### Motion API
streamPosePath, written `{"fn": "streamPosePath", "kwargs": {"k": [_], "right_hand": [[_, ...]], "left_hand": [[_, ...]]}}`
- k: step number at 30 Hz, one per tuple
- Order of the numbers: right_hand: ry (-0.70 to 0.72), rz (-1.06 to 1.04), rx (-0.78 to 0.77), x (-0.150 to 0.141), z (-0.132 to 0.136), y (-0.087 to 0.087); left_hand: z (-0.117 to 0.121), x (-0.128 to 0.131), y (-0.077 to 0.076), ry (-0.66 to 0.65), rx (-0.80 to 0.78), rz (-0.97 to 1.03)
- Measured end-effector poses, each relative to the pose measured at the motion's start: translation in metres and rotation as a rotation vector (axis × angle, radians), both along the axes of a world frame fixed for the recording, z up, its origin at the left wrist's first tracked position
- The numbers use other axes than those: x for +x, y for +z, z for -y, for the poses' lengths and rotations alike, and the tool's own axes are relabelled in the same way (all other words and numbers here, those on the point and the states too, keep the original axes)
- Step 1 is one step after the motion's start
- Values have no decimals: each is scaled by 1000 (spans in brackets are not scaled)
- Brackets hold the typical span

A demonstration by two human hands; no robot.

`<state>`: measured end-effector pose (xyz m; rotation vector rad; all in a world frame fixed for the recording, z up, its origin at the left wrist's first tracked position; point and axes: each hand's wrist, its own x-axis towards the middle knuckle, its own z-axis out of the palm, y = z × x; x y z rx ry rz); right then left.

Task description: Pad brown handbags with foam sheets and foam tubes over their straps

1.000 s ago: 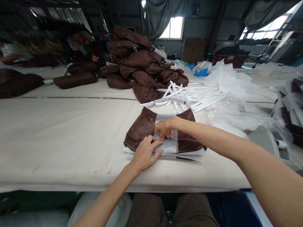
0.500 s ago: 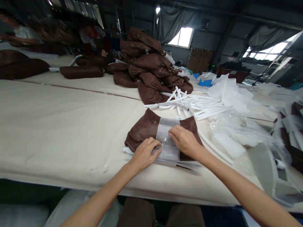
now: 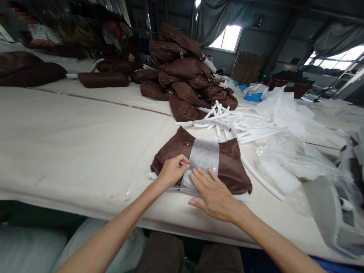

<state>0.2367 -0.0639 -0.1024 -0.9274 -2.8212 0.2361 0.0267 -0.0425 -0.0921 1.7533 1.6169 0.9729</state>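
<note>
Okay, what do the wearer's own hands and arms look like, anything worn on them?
The left hand and right hand are both ungloved. No sleeves, watch or bracelet show. Below, dark brownish trousers are in view.

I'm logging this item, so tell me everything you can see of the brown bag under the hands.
The brown bag lies flat on the table, leather-like, softly creased, upper corners pointed, a small metallic detail upper left. A translucent band crosses its middle. The right hand spreads over the band's lower part; the left hand, fingers curled, touches its left edge.
</note>
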Motion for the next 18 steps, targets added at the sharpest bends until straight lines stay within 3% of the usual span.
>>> {"fn": "streamPosePath", "kwargs": {"k": [3, 6, 8, 10, 14, 16, 18], "right_hand": [[39, 11, -82, -1, 4, -6], [59, -5, -227, 13, 0, 10], [6, -62, -203, 28, 2, 22], [-91, -109, -82, 41, 8, 25], [-185, -42, 53, 53, 23, 0], [-188, -3, 13, 53, 26, -10], [-180, -32, -73, 56, 25, -8]], "left_hand": [[-2, 2, 2, -19, 26, -59], [9, 6, 4, -17, 109, -145], [23, 6, 3, -42, 204, -216], [38, 4, -2, -102, 295, -328], [55, -1, -25, -234, 357, -589], [55, -4, -34, -266, 315, -641], [53, -9, -35, -292, 264, -634]]}}
